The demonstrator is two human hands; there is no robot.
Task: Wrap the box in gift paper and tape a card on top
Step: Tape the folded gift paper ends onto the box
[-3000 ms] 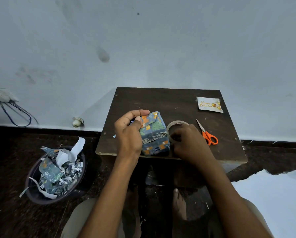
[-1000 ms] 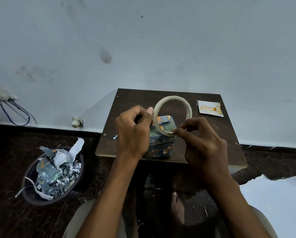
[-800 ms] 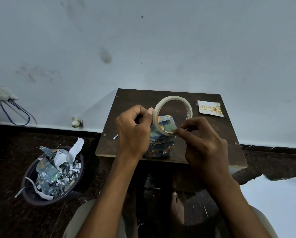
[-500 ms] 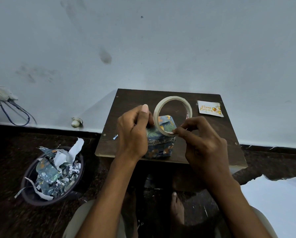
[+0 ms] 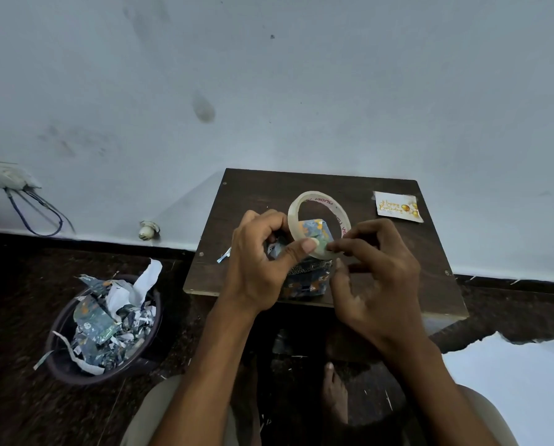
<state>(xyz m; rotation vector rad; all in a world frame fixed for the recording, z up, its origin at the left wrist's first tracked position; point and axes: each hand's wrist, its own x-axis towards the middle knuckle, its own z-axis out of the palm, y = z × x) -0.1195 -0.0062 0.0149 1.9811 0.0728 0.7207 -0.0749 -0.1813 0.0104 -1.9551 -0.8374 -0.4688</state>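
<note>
Since half a second ago, left hand (image 5: 259,268) thumb moved onto tape roll (image 5: 317,220) at right hand's (image 5: 375,272) pinching fingers, likely freeing the end; wrapped box (image 5: 311,275) mid-bench (image 5: 256,194), card (image 5: 397,207) at two o'clock.

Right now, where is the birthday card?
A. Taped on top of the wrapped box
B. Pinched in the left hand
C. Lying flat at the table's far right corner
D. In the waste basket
C: the birthday card lies flat on the table at its far right corner, apart from the wrapped box and both hands.
</note>
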